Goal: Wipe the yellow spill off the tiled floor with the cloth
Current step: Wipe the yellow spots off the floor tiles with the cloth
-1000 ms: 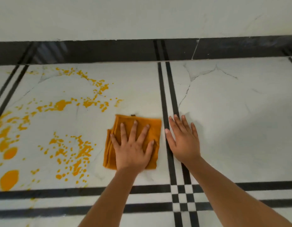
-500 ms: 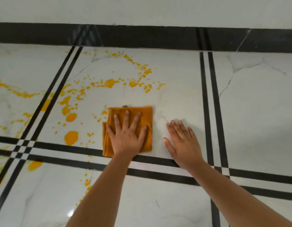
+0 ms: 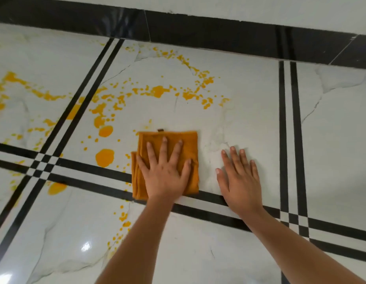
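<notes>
A folded orange cloth [image 3: 190,144] lies on the white tiled floor [image 3: 249,119], its near edge over a black stripe. My left hand [image 3: 164,171] presses flat on the cloth with fingers spread. My right hand [image 3: 239,179] rests flat on the bare tile just right of the cloth, holding nothing. The yellow spill [image 3: 157,91] spreads in splatters beyond and left of the cloth. A large blob [image 3: 104,157] sits a short way left of the cloth, and smaller drops [image 3: 122,217] lie near my left forearm.
Double black inlay lines [image 3: 288,124] cross the floor to the right and to the left [image 3: 75,111]. A black skirting band [image 3: 198,31] runs under the white wall [image 3: 260,9] at the far side. The tile right of my right hand shows no spill.
My left hand slid the cloth leftwards from beside the right double line, over the splatters there. My right hand followed left onto bare tile. The view swung left.
</notes>
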Action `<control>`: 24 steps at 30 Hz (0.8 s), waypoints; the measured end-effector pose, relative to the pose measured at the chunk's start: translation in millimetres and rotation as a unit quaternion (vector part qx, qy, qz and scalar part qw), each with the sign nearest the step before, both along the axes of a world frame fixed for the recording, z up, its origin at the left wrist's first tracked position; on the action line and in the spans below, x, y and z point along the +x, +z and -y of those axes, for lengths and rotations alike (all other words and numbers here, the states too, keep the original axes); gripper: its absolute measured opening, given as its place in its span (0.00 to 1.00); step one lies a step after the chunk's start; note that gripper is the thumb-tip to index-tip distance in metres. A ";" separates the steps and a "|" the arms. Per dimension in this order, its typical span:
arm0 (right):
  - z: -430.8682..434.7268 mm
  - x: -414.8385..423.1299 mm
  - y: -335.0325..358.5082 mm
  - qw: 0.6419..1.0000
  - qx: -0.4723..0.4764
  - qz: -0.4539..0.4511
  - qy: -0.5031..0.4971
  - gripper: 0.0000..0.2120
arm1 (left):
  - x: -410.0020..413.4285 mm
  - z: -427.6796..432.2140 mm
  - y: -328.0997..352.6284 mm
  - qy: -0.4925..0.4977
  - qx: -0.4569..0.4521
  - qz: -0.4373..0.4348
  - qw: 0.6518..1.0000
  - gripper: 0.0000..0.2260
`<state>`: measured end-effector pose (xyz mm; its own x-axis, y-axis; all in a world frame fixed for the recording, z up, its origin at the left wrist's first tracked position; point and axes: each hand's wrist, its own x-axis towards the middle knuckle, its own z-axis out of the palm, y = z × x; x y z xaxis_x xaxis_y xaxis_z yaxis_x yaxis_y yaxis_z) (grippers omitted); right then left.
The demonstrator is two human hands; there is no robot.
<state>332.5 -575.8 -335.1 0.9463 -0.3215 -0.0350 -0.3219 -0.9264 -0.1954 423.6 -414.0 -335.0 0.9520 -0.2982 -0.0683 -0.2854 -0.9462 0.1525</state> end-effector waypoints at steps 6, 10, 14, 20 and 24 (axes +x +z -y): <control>-0.6 -0.1 -0.2 1.000 -0.007 -0.010 -0.005 0.30 | 26.7 8.3 2.7 -0.038 0.025 -0.041 0.998 0.27; 0.2 1.4 0.4 1.000 -0.007 -0.005 -0.005 0.29 | 2.1 15.9 1.2 -0.012 -0.009 -0.013 1.000 0.28; -0.3 0.7 1.5 1.000 0.001 -0.007 -0.007 0.30 | -35.3 0.5 3.3 -0.077 0.004 -0.022 0.997 0.26; -0.2 0.4 1.5 1.000 0.001 -0.010 -0.006 0.31 | -3.9 16.0 1.8 -0.004 -0.004 -0.014 1.000 0.27; 0.0 1.7 2.3 1.000 -0.007 -0.022 0.002 0.32 | -71.6 -8.0 4.4 -0.057 0.003 -0.023 0.998 0.27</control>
<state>334.1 -575.8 -332.9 0.9449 -0.3192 -0.0724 -0.3270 -0.9298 -0.1686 352.1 -406.0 -330.5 0.9077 -0.4044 -0.1123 -0.3848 -0.9087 0.1622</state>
